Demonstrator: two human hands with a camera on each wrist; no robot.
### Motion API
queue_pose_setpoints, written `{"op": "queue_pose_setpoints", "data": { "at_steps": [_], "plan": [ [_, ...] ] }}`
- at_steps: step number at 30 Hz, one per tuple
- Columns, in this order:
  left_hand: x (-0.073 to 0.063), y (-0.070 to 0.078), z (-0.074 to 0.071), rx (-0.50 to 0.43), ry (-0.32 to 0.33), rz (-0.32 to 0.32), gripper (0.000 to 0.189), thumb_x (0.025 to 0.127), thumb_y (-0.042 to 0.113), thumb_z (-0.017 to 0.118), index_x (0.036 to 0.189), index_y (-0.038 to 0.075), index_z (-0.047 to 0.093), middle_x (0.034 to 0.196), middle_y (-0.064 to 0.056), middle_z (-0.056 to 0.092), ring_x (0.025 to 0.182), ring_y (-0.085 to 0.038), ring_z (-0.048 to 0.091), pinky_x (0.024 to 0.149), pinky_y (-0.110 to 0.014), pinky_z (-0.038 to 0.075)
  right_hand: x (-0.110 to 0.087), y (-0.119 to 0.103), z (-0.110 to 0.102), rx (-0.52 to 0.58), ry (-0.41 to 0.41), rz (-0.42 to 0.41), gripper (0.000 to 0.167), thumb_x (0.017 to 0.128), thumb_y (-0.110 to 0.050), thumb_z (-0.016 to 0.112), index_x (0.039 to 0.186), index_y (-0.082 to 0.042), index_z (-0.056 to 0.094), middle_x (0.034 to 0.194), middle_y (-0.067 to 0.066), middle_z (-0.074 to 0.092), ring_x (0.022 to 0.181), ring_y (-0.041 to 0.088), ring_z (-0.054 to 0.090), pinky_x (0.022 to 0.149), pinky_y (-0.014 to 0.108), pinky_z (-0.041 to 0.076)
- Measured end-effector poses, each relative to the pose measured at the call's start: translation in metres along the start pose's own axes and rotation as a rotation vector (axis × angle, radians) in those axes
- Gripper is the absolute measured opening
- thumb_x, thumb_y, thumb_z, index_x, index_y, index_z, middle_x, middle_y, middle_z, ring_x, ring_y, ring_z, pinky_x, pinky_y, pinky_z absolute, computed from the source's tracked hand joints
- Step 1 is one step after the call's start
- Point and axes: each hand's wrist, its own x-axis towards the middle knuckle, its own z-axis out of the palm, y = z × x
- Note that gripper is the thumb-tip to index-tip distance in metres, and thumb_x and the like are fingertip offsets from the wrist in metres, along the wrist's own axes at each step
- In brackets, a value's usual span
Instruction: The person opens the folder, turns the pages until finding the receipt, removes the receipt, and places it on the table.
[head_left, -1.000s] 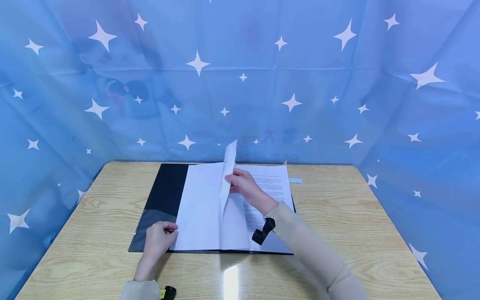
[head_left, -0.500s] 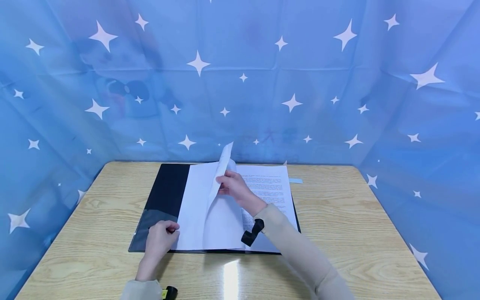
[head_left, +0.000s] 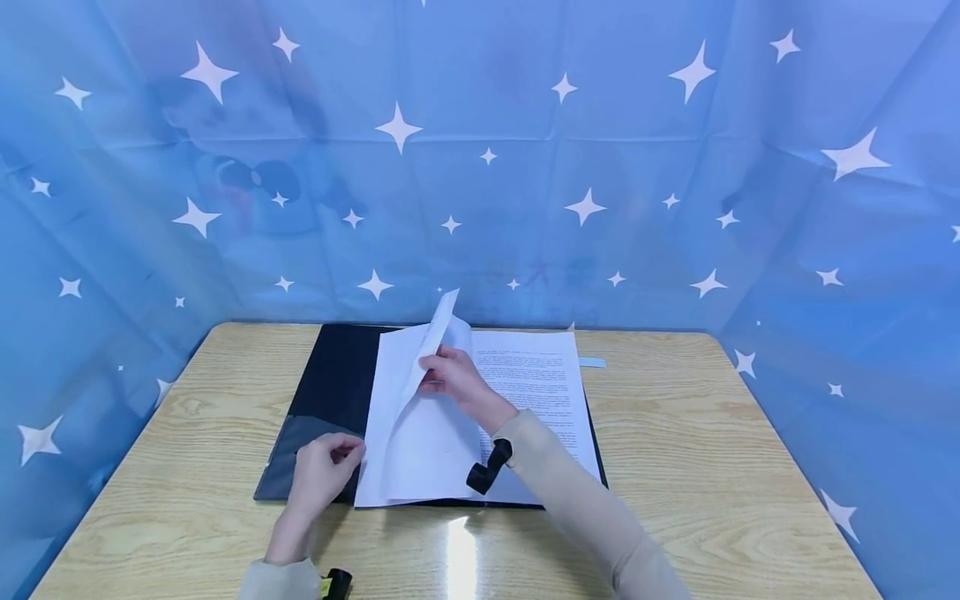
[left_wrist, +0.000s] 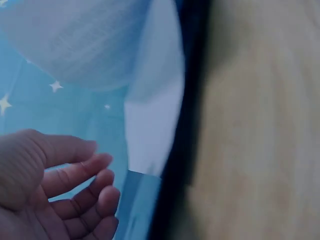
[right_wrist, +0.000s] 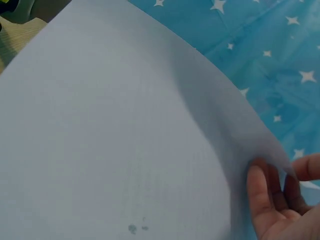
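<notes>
An open black folder [head_left: 343, 367] lies on the table, with white paper sheets over most of it. My right hand [head_left: 459, 382] pinches a lifted sheet [head_left: 431, 446] by its edge. That sheet [right_wrist: 110, 120] bows upward and fills most of the right wrist view, with the right hand [right_wrist: 280, 200] at its lower right edge. Beside the left edge of the pages is my left hand [head_left: 324, 468], over the folder's clear pocket [head_left: 281, 454]. In the left wrist view the left hand [left_wrist: 65, 185] has loosely curled fingers and nothing between them.
A printed page [head_left: 528, 367] faces up on the folder's right side. A pale blue tab [head_left: 592, 362] sticks out past its right edge. The wooden table [head_left: 697, 450] extends around the folder, and a blue star-patterned curtain [head_left: 480, 200] hangs behind.
My right hand has moved left with the lifted sheet, uncovering more of the printed page. The left-side pages have shifted slightly toward the front edge. My left hand has risen a little.
</notes>
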Motion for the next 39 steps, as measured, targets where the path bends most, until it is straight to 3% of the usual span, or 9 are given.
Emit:
{"op": "queue_pose_setpoints", "data": {
  "at_steps": [3,6,12,19,25,29,39],
  "plan": [
    [0.001,0.006,-0.003,-0.065,0.049,0.046,0.005,0.081,0.003,0.068,0.077,0.000,0.071,0.071,-0.003,0.064,0.059,-0.008,0.050,0.053,-0.023,0.042,0.002,0.002,0.003,0.002,0.007,0.003,0.031,0.088,-0.005,0.052,0.115,0.009,0.053,0.086,0.007,0.062,0.070,0.013,0.060,0.066,0.025,0.050],
    [0.002,0.013,-0.006,-0.122,0.068,0.047,0.006,0.082,0.004,0.067,0.079,0.002,0.071,0.067,0.000,0.062,0.056,-0.006,0.049,0.052,-0.022,0.042,0.004,0.004,0.005,-0.009,0.017,0.017,0.031,0.088,-0.005,0.052,0.115,0.008,0.053,0.089,0.008,0.062,0.071,0.014,0.060,0.068,0.026,0.050],
    [0.000,0.028,-0.011,-0.218,0.033,0.014,0.011,0.085,0.008,0.066,0.091,0.000,0.069,0.073,-0.002,0.064,0.063,-0.006,0.055,0.058,-0.021,0.047,0.006,0.006,0.009,-0.021,0.031,0.039,0.036,0.087,-0.005,0.053,0.121,0.008,0.052,0.094,0.010,0.062,0.074,0.015,0.060,0.070,0.027,0.051],
    [-0.003,0.041,-0.014,-0.306,-0.020,-0.053,0.022,0.078,0.002,0.072,0.098,-0.001,0.065,0.084,-0.007,0.066,0.071,-0.010,0.060,0.062,-0.020,0.050,0.008,0.008,0.012,-0.007,0.047,0.034,0.036,0.087,-0.005,0.053,0.120,0.008,0.052,0.091,0.009,0.062,0.073,0.015,0.060,0.070,0.027,0.052],
    [-0.004,0.046,-0.013,-0.301,-0.044,-0.095,0.033,0.071,-0.007,0.073,0.101,-0.002,0.063,0.084,-0.008,0.065,0.069,-0.010,0.059,0.060,-0.021,0.050,0.009,0.009,0.014,-0.012,0.046,0.051,0.035,0.088,-0.007,0.054,0.121,0.006,0.052,0.093,0.011,0.062,0.076,0.015,0.061,0.073,0.028,0.053],
    [-0.004,0.048,-0.012,-0.304,-0.048,-0.079,0.034,0.068,-0.011,0.072,0.099,-0.003,0.062,0.081,-0.008,0.063,0.067,-0.012,0.058,0.058,-0.021,0.049,0.005,0.007,0.015,-0.013,0.036,0.054,0.033,0.089,-0.008,0.055,0.118,0.006,0.053,0.089,0.009,0.061,0.075,0.015,0.060,0.071,0.026,0.053],
    [-0.003,0.042,-0.007,-0.218,-0.021,-0.056,0.030,0.066,-0.013,0.070,0.093,-0.001,0.063,0.076,-0.006,0.059,0.063,-0.009,0.054,0.055,-0.021,0.047,0.009,0.011,0.016,0.020,0.038,0.062,0.009,0.087,-0.006,0.056,0.095,-0.003,0.056,0.080,0.006,0.058,0.068,0.014,0.059,0.063,0.022,0.051]
  ]
}}
